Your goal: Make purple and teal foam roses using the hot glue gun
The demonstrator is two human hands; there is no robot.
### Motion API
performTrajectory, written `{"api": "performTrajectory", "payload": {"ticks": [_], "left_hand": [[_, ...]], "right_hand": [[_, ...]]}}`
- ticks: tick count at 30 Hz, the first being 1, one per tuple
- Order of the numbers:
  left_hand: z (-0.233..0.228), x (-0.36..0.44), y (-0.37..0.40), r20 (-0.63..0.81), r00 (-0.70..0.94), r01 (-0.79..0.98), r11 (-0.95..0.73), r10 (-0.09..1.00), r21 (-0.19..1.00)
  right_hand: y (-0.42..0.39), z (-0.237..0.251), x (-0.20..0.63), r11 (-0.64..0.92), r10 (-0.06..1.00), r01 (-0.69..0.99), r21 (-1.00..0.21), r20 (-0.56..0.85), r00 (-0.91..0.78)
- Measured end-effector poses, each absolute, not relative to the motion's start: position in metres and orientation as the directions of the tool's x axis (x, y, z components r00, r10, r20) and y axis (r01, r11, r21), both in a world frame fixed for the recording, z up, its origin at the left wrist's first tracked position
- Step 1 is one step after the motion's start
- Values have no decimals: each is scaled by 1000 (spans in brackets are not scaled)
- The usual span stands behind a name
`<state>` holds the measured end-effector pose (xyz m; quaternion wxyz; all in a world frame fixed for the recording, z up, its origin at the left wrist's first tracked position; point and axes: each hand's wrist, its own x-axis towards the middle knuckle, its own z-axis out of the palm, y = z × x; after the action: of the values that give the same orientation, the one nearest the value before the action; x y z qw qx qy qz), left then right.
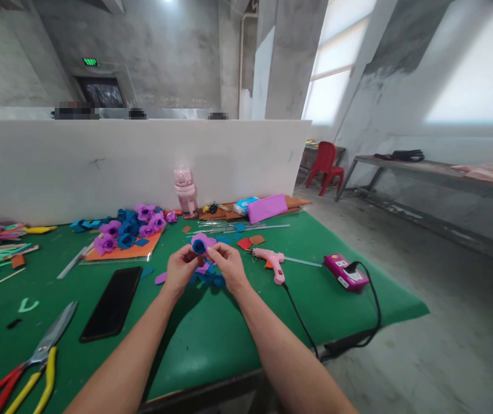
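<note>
Both hands, left hand point(180, 265) and right hand point(227, 262), pinch one blue-and-purple foam flower point(199, 244) above the green surface point(212, 339). One glue gun point(272, 261), one phone point(112, 302) and one pair of scissors point(48, 339) lie nearby.

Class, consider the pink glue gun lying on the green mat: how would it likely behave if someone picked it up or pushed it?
The glue gun looks like rigid plastic, so probably stiff and fairly light. Its black cord trails off the table edge and would likely tug or drag. Lying on its side on the green mat, it seems unlikely to roll.
</note>
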<state>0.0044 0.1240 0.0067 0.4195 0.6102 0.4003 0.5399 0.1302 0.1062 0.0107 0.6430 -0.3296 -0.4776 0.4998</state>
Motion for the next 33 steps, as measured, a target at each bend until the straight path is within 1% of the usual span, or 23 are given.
{"api": "performTrajectory", "payload": {"ticks": [14, 19, 21, 25, 33], "left_hand": [[0, 4, 129, 292, 76, 0, -293, 953, 956], [-3, 3, 130, 309, 44, 18, -310, 950, 950], [-4, 2, 131, 328, 39, 25, -329, 944, 944], [-8, 1, 132, 355, 45, 52, -357, 934, 933], [-15, -1, 136, 345, 72, 61, -349, 936, 935]], "right_hand": [[108, 7, 131, 250, 967, -399, -882, 247, 61], [112, 5, 134, 260, 966, -450, -854, 232, 117], [112, 5, 134, 284, 959, -435, -855, 251, 132], [110, 8, 133, 339, 941, -338, -878, 317, 121], [107, 9, 131, 359, 933, -272, -893, 342, 110]]}}
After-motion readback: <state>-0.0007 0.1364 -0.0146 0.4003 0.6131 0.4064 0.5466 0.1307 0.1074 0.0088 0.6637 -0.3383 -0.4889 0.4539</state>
